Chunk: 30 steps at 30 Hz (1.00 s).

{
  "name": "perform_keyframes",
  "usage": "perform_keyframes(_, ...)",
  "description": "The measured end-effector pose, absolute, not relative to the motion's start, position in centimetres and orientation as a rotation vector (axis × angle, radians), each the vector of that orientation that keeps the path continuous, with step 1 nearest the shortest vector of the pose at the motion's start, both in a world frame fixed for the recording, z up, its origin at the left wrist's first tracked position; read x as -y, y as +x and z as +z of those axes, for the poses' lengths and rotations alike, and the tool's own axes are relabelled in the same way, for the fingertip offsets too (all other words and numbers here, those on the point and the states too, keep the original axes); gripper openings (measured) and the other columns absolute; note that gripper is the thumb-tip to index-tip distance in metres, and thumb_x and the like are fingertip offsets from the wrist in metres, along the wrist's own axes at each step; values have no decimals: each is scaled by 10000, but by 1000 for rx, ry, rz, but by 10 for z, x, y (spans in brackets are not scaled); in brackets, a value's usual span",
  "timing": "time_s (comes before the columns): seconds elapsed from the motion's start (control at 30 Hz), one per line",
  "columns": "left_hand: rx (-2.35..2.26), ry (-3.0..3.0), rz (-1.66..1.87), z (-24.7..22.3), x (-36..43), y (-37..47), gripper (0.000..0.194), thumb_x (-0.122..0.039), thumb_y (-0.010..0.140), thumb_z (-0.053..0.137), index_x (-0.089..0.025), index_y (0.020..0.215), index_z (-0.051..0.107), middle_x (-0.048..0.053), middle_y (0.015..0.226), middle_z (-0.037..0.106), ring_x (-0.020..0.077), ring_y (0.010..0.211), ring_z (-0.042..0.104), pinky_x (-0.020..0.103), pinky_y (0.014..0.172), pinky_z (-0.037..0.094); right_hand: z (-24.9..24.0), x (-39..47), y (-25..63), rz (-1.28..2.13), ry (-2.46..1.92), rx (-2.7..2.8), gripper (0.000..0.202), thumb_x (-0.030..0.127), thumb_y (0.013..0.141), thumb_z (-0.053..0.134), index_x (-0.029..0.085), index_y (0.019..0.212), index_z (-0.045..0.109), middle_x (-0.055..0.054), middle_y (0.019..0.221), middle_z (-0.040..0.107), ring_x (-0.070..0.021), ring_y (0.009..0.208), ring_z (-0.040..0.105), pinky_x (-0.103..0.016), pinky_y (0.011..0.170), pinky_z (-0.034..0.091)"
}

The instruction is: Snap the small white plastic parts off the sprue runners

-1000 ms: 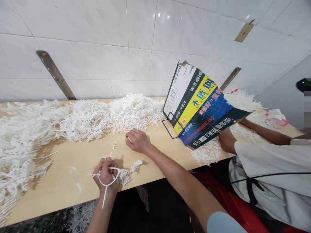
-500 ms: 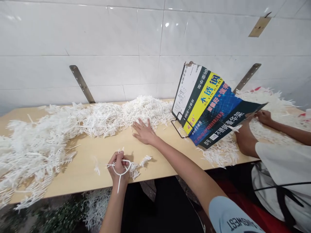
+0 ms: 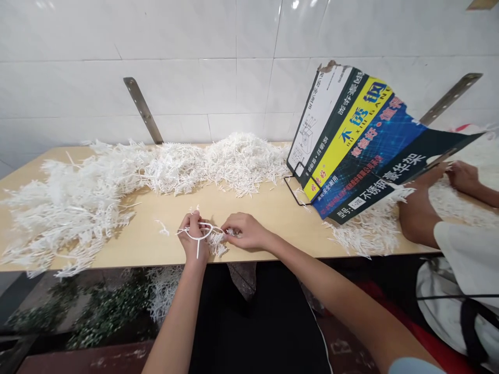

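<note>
Ring: it sits in the left hand, above the table near its front edge, its stem pointing to six o'clock. The left fingers are curled closed around it; how firmly, I cannot tell. A hard tug could snap that thin stem or twist the ring loose.

At three o'clock from it, the right hand has thumb and fingers drawn together on the bits, how many being hidden. Too loose a pinch could scatter them over the edge at six o'clock.

A strand lies at nine o'clock, where a sleeve or wrist could sweep it off. Farther, the heap spreads from nine to one o'clock; a careless reach could drag it forward. At two o'clock the box leans by a wire stand; an elbow bump could topple it.
</note>
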<state>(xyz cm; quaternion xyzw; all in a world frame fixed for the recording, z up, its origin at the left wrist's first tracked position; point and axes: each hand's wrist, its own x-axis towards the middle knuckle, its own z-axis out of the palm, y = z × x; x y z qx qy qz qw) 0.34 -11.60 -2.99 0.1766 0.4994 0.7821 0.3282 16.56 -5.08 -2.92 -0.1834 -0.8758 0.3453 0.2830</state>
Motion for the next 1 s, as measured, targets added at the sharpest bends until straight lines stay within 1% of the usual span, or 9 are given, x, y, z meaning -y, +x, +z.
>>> perform_keyframes(0.2,-1183,440,2111,-35,115,0,230,-268,722,781,-185,838,600,-24,759,643,158,750,720,279,728,559,-22,41,173,1527,-758,1829,193,344,811,714,153,810,741,2,659,642,-124,572,513,-245,554,364)
perform_keyframes(0.27,-1172,448,2096,-33,115,0,343,-229,680,809,-201,977,639,18,959,696,188,866,745,309,791,563,-19,41,175,1575,-742,1756,210,355,809,705,155,747,706,28,590,565,-111,537,459,-238,535,328)
perform_keyframes(0.33,-1150,480,2088,-31,114,-1,449,-214,659,837,-223,1067,651,52,1143,688,220,989,741,336,856,561,-16,43,175,1526,-766,1800,227,392,815,728,165,798,731,20,645,601,-119,585,496,-235,563,344)
perform_keyframes(0.43,-1035,488,2060,-28,121,-4,412,-329,774,823,-255,1138,645,65,1202,675,251,1101,713,384,932,556,-10,50,173,1444,-821,1969,289,456,779,800,193,899,793,-2,742,684,-141,655,550,-241,600,367)
perform_keyframes(0.5,-882,375,1973,-24,135,-5,282,-389,913,721,-255,1144,631,43,1072,697,205,997,730,349,887,572,-7,61,174,1477,-802,2056,323,498,781,804,189,874,809,-8,713,689,-144,634,545,-249,599,367)
perform_keyframes(0.57,-658,223,1864,-18,157,-4,116,-327,1026,579,-216,1034,612,-8,833,660,105,739,692,226,718,553,-9,83,177,1560,-701,2092,360,534,824,764,176,837,806,-12,693,680,-145,626,540,-258,608,375)
perform_keyframes(0.67,-351,99,1761,-6,195,1,315,-187,1091,387,-192,784,462,-63,593,486,49,452,475,171,468,388,-19,142,185,1678,-503,2039,400,537,911,678,164,793,765,-9,707,651,-143,670,552,-260,649,383)
perform_keyframes(0.8,-479,-100,1677,8,226,20,400,-250,1117,280,-210,734,388,-76,514,373,73,365,361,236,397,295,-38,231,195,1783,-700,1698,579,585,996,530,170,592,523,43,557,387,-100,550,370,-260,555,268)
perform_keyframes(1.0,-750,-448,1814,15,231,55,422,-228,1107,283,-219,687,324,-81,457,291,75,307,267,246,353,206,-51,281,215,1531,-775,1781,590,593,1034,412,193,602,366,38,559,332,-105,537,365,-289,565,261)
